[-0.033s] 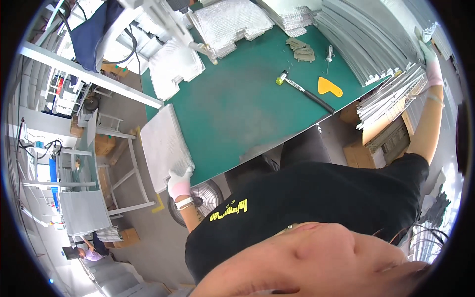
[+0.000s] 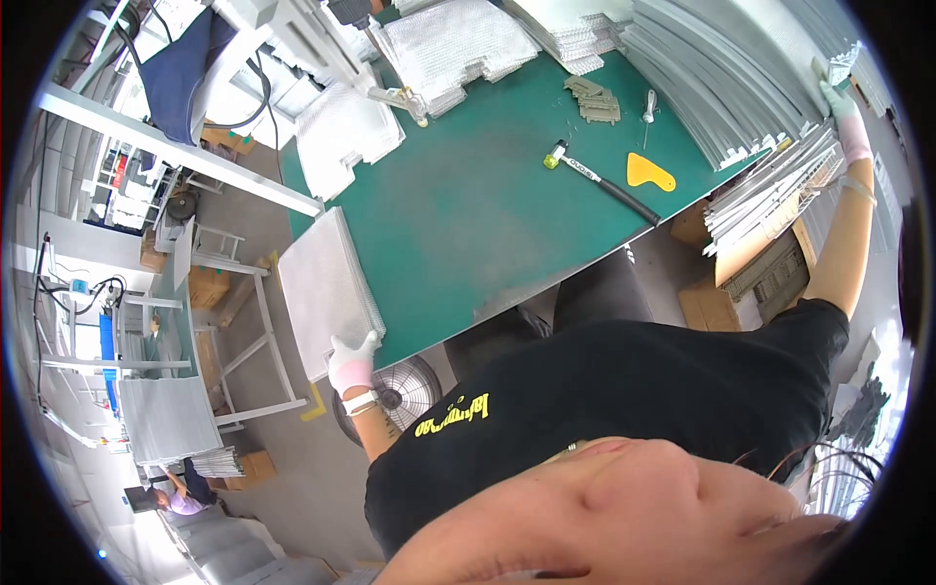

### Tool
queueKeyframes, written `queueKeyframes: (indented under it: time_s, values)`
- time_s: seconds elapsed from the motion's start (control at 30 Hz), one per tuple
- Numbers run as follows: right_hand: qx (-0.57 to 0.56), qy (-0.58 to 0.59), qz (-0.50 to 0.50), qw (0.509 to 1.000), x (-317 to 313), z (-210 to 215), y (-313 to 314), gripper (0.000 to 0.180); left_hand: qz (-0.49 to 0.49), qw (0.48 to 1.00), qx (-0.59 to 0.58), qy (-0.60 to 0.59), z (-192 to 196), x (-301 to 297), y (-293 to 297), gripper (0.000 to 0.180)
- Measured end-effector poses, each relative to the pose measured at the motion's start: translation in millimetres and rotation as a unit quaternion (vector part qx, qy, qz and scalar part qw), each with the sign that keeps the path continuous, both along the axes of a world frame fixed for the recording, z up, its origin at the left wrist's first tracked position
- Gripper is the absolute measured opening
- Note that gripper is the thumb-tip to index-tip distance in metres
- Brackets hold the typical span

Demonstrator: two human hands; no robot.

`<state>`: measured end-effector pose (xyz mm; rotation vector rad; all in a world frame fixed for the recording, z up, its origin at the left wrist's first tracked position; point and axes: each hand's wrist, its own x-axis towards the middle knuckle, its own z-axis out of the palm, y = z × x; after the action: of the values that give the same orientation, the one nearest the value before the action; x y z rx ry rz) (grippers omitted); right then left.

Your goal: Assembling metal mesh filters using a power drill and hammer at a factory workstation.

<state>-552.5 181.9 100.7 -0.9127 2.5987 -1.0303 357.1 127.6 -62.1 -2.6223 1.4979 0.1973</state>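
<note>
**White-gloved left hand (image 2: 352, 363) at the near end of a squared stack of thin, pale grey-white rectangular sheets (image 2: 324, 292); white-gloved right hand (image 2: 844, 115) stretched far out to the right**

The pale stack lies at the near left corner of a flat, matte green worktop (image 2: 439, 200). Its long axis runs away from the person, the far end leaning slightly left; the short near end faces the body. The right-hand side shows many thin layers, evenly lined up.

The left hand touches the near end by the right corner, its thumb spread away from the fingers and pointing right. Whether it pinches any sheet, I cannot tell. The right arm is almost straight, the hand pointing away, beside a tall bank of long, ridged, silver-grey strips (image 2: 687, 88). Its fingers are too small and distorted to show whether they are spread or closed, or what they hold.

Along the far side of the worktop sit white, bubbly-textured sheets with notched edges (image 2: 458, 44), and a similar notched white stack (image 2: 343, 136) lies at the left. Towards the right are flat olive-tan slotted pieces (image 2: 597, 104), a screwdriver with a clear handle (image 2: 649, 101), a smooth yellow plastic scraper with a curved outline (image 2: 648, 172), and a hammer with a black and lime head, silver shaft and black grip (image 2: 603, 183), its head aimed up and left.
</note>
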Motion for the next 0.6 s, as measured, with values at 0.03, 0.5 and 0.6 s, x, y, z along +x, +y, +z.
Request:
queueKeyframes:
  time_s: [0.03, 0.5, 0.6]
  values:
    - [-0.003, 0.002, -0.004, 1.000, -22, -6, 0, 0.052, -0.015, 1.000, 0.026, 0.007, 9, -1, -3, 0.106]
    - [-0.149, 0.189, 0.187, 0.952, 261, -60, -2, 0.038, 0.088, 0.802, -0.235, 0.542, 78, 113, 13, 0.059]
    - [-0.137, 0.175, 0.289, 0.931, 297, -105, -16, 0.036, -0.038, 0.824, -0.326, 0.463, 85, 36, 41, 0.054]
